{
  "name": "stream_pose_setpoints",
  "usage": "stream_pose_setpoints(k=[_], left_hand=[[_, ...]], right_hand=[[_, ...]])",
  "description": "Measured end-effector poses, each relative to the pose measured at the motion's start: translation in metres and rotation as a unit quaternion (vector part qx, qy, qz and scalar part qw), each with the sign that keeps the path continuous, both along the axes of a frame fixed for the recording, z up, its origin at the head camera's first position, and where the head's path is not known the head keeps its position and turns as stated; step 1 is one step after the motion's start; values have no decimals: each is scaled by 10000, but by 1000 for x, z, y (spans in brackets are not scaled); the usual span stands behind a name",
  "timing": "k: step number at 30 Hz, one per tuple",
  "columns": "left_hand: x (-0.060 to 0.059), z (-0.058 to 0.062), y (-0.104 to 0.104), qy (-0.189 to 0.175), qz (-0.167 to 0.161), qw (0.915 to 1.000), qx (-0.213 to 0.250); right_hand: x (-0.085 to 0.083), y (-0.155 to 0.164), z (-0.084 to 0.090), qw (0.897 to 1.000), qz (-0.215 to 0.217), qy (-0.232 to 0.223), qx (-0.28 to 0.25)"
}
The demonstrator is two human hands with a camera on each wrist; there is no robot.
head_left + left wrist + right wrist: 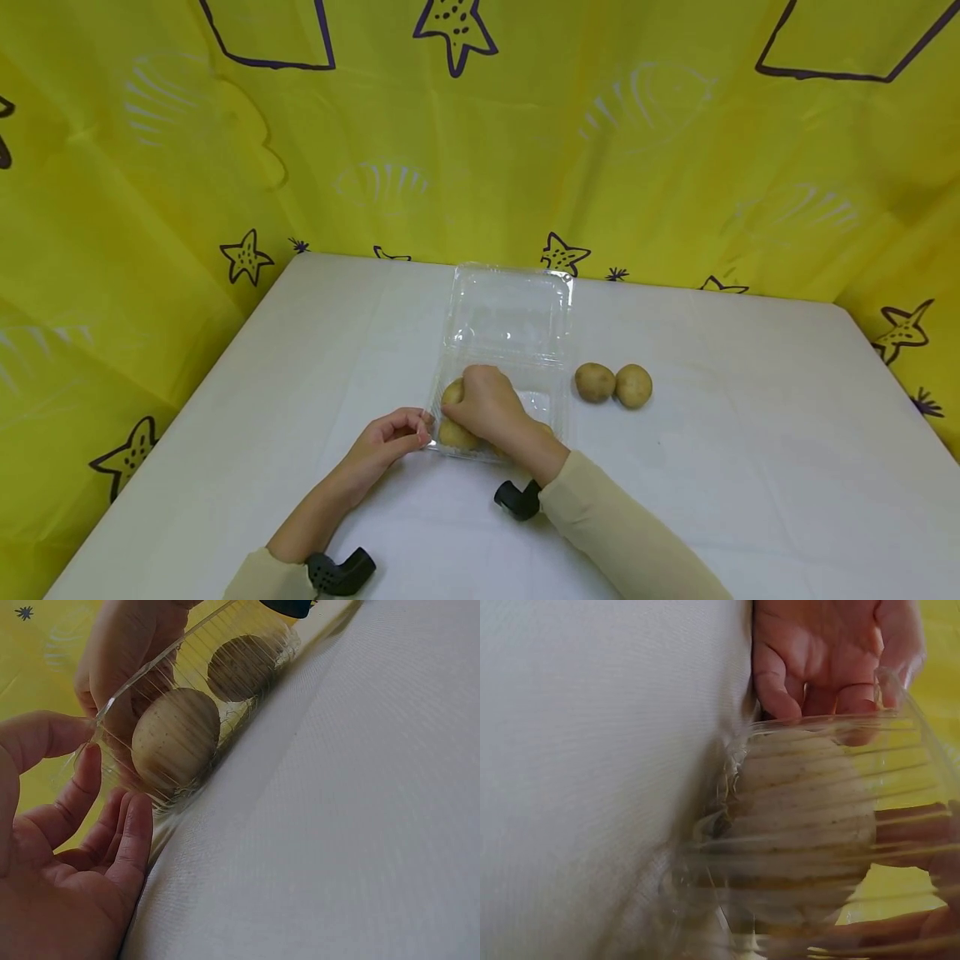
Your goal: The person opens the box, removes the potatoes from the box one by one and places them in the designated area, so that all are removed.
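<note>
A clear plastic clamshell container (558, 408) lies on the table with its lid (510, 312) folded back. My left hand (393, 440) pinches its near-left rim between thumb and index finger; in the left wrist view the other fingers (135, 832) are loosely bent beside the ribbed wall. Inside the container, my right hand (491, 404) bends its fingers round a potato (452, 392) at the left side. Another potato (457, 435) sits nearer the front-left corner, and a third (546, 428) shows partly from behind the right wrist. Through the wall, the right wrist view shows a potato (802, 817) close up.
Two more potatoes, one (595, 382) beside the other (633, 387), lie on the white-covered table (750, 467) right of the container. A yellow patterned curtain (525, 167) hangs behind and at the sides. Black wrist devices (341, 573) sit at both sleeves.
</note>
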State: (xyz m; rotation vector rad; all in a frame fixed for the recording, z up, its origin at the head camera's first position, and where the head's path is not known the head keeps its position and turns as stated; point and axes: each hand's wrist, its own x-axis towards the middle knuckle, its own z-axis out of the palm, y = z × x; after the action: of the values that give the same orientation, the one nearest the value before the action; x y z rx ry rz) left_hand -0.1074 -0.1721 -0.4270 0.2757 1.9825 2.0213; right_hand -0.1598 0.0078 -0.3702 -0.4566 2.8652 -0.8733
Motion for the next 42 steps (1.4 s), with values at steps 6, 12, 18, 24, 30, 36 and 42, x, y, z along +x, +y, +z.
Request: stream_pose_setpoints(k=[6,12,18,24,30,36,42], left_hand=[[0,0,0,-43,-1,10000,-9],[0,0,0,-10,9,10000,-30],[1,-1,-2,29,9,10000,-53],[1,-1,-2,36,-9,10000,-53],[1,0,0,-5,-4,10000,1],[1,0,-1,23,-4,10000,6],[1,0,0,24,-20,10000,9]], right_hand=[[0,-2,-1,9999,-83,-111,-13],[0,-2,-3,9997,-122,-176,-147],[-2,-4,-5,9995,-115,-144,-271],[-3,-5,-3,9994,-151,-244,-195],[0,-8,-6,9992,-259,-273,-162],[1,-10,-8,9995,-279,60,-114],[2,-9,-9,9992,-329,144,-187]])
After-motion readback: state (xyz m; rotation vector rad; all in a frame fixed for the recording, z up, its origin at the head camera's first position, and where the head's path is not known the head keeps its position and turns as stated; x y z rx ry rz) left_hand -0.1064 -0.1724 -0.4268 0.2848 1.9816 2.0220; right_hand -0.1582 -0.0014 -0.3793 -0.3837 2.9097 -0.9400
